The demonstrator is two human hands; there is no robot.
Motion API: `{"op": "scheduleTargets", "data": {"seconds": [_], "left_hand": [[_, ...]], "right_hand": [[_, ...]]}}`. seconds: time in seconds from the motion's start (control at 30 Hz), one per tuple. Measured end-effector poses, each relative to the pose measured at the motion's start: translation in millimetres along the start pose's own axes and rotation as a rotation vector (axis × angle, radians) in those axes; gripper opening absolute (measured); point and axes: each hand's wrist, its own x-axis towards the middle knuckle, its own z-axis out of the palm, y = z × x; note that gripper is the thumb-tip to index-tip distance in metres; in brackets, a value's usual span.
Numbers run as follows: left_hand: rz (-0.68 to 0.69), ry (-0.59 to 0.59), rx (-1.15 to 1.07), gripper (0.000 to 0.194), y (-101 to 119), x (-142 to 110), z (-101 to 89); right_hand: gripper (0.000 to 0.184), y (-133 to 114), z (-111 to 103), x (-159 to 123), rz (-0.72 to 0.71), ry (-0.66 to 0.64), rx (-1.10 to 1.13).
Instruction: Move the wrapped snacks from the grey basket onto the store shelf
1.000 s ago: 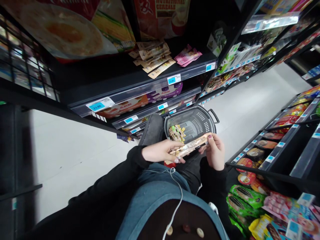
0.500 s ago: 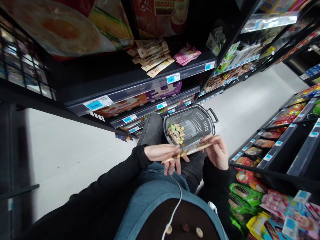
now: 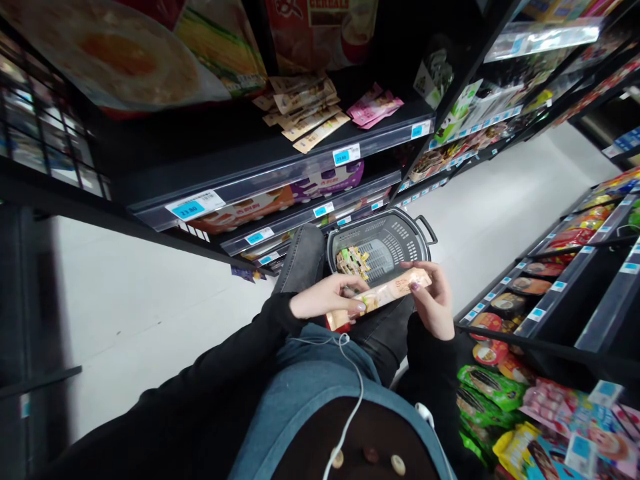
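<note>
A long, slim, cream-coloured sachet (image 3: 390,291) is stretched between my two hands above my lap, its printed face turned up. My left hand (image 3: 330,299) grips its left end, thumb on top. At the other end, my right hand (image 3: 434,303) pinches it between thumb and fingers. Just beyond the hands is a grey plastic shopping basket (image 3: 425,257), with a heap of small packets (image 3: 353,262) at its left side. Similar cream sachets (image 3: 307,110) lie in a loose pile on the shelf, beside a few pink sachets (image 3: 375,107).
The dark shelf unit (image 3: 150,160) with price tags rises in front of me. Large cereal bags (image 3: 320,40) stand on it. Opposite, at right, racks hold cup foods (image 3: 505,307) and snack bags (image 3: 490,390). A white earphone cord (image 3: 357,380) hangs over my apron. Pale floor (image 3: 165,320) lies at left.
The sachet has turned from nearly edge-on to face-up. My left fingers, spread beneath it before, have curled round its end; my right hand's thumb now presses on top.
</note>
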Motion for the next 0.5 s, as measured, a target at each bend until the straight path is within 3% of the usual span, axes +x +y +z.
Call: {"op": "scheduleTargets", "data": {"seconds": [0.13,0.23,0.4,0.5], "left_hand": [[0.127,0.170,0.288,0.026,2,1,3.0],[0.116,0.256,0.469,0.018,7,-1,6.4],[0.105,0.339,0.703,0.014,11,-4,10.6],[0.079,0.308,0.678,0.016,7,-2,11.2]], "right_hand": [[0.041,-1,2,2,-0.001,0.019,-0.024],[0.046,0,3,4,-0.016,0.093,-0.117],[0.036,6,5,6,-0.033,0.176,-0.233],[0.035,12,5,9,0.000,0.197,-0.197]]}}
